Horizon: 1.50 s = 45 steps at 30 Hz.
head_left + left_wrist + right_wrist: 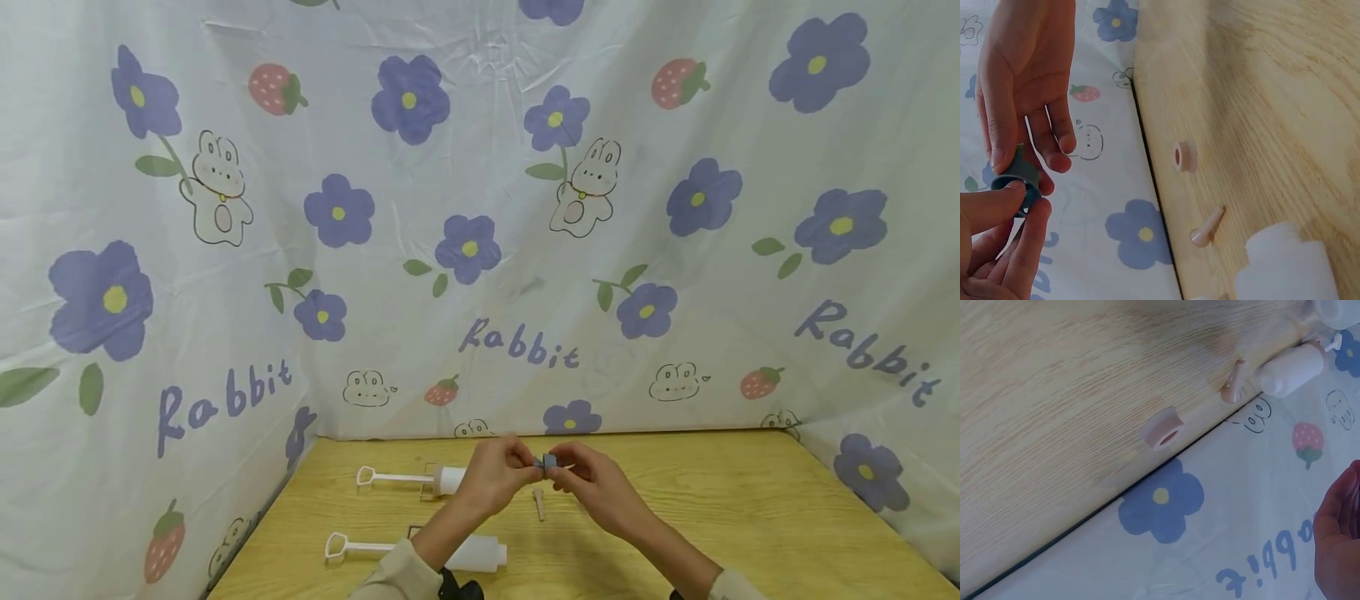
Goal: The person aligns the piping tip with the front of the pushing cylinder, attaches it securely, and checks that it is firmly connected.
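Observation:
My left hand (491, 477) and right hand (600, 487) meet above the table. A small blue-grey piece (551, 462) sits between the right thumb and fingers. The left fingers pinch at its left side, where a narrower blue-grey bit shows. In the left wrist view it looks like a hollow teal collar (1017, 172), with the left thumb at its open rim. Whether these are two parts or one, I cannot tell. Below the hands lies a beige cone-shaped nozzle (538, 504); near it is a beige ring (1186, 155). Part of one hand shows in the right wrist view.
On the left lie two white cylinders, one farther back (451, 480) and one nearer (480, 553), each with a white rod and loop handle (365, 476) pointing left. A patterned curtain (405, 333) hangs behind and beside the wooden table (720, 500).

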Available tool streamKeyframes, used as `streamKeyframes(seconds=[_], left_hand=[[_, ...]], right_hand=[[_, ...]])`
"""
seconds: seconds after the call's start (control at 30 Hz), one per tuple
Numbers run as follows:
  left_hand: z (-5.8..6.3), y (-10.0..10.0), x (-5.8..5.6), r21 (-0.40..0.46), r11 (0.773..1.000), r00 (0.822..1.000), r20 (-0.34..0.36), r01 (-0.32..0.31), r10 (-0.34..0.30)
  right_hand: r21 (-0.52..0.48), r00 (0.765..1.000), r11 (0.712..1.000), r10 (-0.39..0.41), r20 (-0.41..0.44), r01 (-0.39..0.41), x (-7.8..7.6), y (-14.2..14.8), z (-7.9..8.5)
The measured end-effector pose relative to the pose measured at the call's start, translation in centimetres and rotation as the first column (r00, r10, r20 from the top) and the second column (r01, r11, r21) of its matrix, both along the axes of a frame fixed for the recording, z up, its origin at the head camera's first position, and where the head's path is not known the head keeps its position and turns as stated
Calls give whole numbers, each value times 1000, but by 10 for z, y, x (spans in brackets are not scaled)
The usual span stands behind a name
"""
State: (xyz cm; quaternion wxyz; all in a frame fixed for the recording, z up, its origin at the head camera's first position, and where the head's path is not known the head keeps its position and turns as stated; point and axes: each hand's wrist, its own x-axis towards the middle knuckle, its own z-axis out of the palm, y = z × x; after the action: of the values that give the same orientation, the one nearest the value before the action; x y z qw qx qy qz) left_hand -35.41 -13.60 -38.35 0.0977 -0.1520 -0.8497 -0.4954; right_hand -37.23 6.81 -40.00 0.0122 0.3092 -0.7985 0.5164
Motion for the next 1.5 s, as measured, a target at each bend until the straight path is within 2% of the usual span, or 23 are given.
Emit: streamKeyframes(seconds=[0.1, 0.27, 0.37, 0.43, 0.6, 0.7, 0.8, 0.87, 0.93, 0.97, 1.0, 1.07, 1.13, 1.17, 1.2, 1.23, 1.27, 1.37, 1.5], left_hand=[[-2, -2, -1, -21, 999, 1000, 4, 25, -25], [-4, -5, -3, -37, 986, 986, -20, 165, -166], [-4, -5, -3, -30, 977, 977, -22, 213, -214], [-5, -4, -3, -26, 979, 979, -26, 202, -203], [-7, -3, -3, 30, 992, 993, 18, 120, -120], [-6, -5, -3, 49, 994, 994, 31, 100, -102], [-4, -13, -4, -3, 994, 994, 24, 111, -111], [-2, -22, -3, -91, 986, 990, 54, 137, -132], [0, -32, 0, -245, 955, 984, 114, 164, -140], [0, -36, 2, -339, 923, 979, 150, 182, -138], [1, -41, 4, -432, 879, 973, 188, 201, -130], [0, -48, 7, -604, 762, 963, 254, 233, -93], [-3, -52, 11, -719, 651, 956, 290, 245, -40], [-5, -52, 12, -753, 609, 953, 302, 251, -19], [-8, -53, 14, -775, 580, 951, 308, 252, -1], [-12, -53, 15, -789, 562, 951, 308, 249, 11], [-15, -53, 15, -792, 558, 951, 309, 246, 19], [-23, -53, 16, -793, 562, 957, 290, 234, 10], [-26, -53, 13, -799, 568, 977, 210, 196, -41]], right_hand=[[13, 1000, 1000, -24, -12, 24, 1, -1, -1], [46, 995, 996, -80, -63, 83, 2, -3, -1], [48, 993, 994, -97, -73, 101, 3, -3, -2], [48, 992, 994, -97, -74, 101, 3, -3, -3], [47, 991, 992, -113, -69, 116, 3, -5, -4], [41, 988, 990, -133, -72, 137, 1, -3, -2], [30, 986, 988, -152, -62, 154, 0, 1, 0], [26, 986, 987, -158, -51, 160, -1, 4, 1], [22, 987, 987, -156, -34, 157, -1, 6, 2], [19, 988, 988, -150, -27, 150, -1, 7, 2], [16, 990, 990, -143, -21, 143, -1, 8, 2], [5, 991, 991, -131, -9, 131, -2, 10, 2], [-9, 993, 993, -120, -2, 120, -2, 12, 2], [-14, 993, 993, -114, -1, 114, -2, 12, 2], [-17, 994, 994, -108, 2, 108, -2, 13, 2], [-16, 995, 995, -101, 4, 101, -2, 13, 2], [-14, 996, 995, -94, 8, 94, -2, 12, 2], [-6, 996, 996, -87, 16, 87, -1, 12, 1], [11, 992, 992, -127, 1, 126, -1, 12, -1]])
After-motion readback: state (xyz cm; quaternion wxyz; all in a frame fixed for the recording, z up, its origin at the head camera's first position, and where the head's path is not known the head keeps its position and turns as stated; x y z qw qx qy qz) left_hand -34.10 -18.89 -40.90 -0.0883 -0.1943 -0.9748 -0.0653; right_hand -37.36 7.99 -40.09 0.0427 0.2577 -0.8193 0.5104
